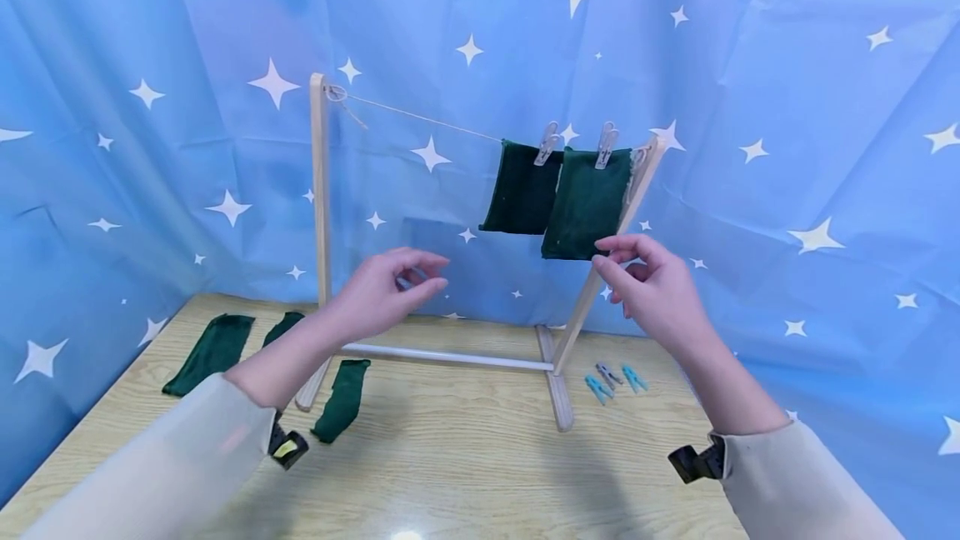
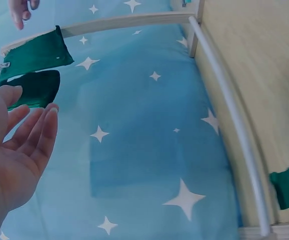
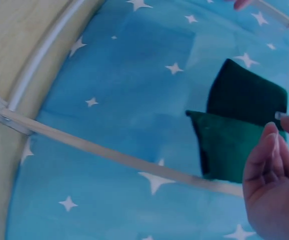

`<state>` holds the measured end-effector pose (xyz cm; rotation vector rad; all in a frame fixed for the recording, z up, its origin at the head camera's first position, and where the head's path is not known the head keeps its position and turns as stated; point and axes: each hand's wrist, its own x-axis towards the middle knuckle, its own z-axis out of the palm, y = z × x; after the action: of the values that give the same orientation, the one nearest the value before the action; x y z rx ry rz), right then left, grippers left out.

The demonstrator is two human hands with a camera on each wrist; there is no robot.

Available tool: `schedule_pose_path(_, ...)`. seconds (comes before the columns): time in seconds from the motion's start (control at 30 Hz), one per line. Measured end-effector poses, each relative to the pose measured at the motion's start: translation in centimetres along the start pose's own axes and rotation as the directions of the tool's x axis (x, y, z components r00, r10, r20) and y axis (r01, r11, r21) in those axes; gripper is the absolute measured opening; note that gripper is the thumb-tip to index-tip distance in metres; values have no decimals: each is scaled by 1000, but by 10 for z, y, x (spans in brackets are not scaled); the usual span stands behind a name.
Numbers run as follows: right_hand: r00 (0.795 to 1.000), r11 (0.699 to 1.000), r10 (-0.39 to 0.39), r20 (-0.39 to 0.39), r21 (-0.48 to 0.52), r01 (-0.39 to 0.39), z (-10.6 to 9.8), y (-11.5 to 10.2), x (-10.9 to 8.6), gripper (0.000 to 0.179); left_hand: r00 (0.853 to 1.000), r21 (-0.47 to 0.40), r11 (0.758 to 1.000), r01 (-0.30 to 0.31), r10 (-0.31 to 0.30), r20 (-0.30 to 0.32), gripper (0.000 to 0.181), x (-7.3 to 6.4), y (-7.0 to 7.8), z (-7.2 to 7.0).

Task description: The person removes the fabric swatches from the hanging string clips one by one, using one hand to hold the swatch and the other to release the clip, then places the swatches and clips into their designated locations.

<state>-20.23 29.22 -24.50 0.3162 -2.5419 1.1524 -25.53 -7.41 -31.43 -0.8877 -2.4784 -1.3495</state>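
Observation:
Two dark green cloths hang side by side at the right of a string [image 1: 427, 117], the right cloth [image 1: 585, 207] partly overlapping the left cloth [image 1: 519, 190]. A pale clothespin [image 1: 547, 144] grips one at its top edge, and another clothespin [image 1: 606, 146] grips the other. My right hand [image 1: 660, 286] hovers by the right cloth's lower corner, fingers loosely bent; the left wrist view shows it apart from the cloth. Lower and left of the cloths, my left hand [image 1: 386, 288] is in the air with relaxed fingers and nothing in them.
A wooden frame [image 1: 321, 190] with a white bottom bar [image 1: 450, 356] carries the string. Green cloths [image 1: 217, 348] lie on the table at left, one smaller piece [image 1: 345, 398] nearer. Blue clothespins [image 1: 597, 389] and a grey clothespin [image 1: 608, 374] lie right. A starry curtain [image 1: 465, 7] hangs behind.

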Motion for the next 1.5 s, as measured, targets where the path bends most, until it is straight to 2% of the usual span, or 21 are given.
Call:
schedule_pose_path(0.13,1000,1000,-21,-21,-13,21,-3,-11,8,40,999,4,1000,-19,19,-49,40,25,5,3)
schedule_pose_path(0.33,999,999,-25,-36,-30,23,-4,-22,20,42,995,-51,999,-2,-3,-100,58,58,15,10)
schedule_pose_path(0.5,998,999,-29,-47,-39,27,-4,-32,31,44,989,-156,987,45,-66,-130,64,84,27,17)
schedule_pose_path(0.7,996,998,-42,-74,-41,39,-1,-49,50,44,982,-313,947,73,-122,-141,56,109,38,23)
schedule_pose_path(0.83,995,998,-59,-77,-43,56,4,-64,63,47,980,-335,939,77,-134,-150,51,118,45,26)
schedule_pose_path(1.1,995,995,-76,-66,-68,71,21,-88,90,60,967,-395,910,126,-202,-158,58,132,56,26)
schedule_pose_path(1.3,1000,998,-8,-12,-56,7,28,-98,105,65,976,-425,903,70,-150,-157,35,137,61,28)
schedule_pose_path(1.5,999,998,-22,-43,-56,19,32,-99,105,56,979,-468,879,84,-161,-127,35,138,62,28)
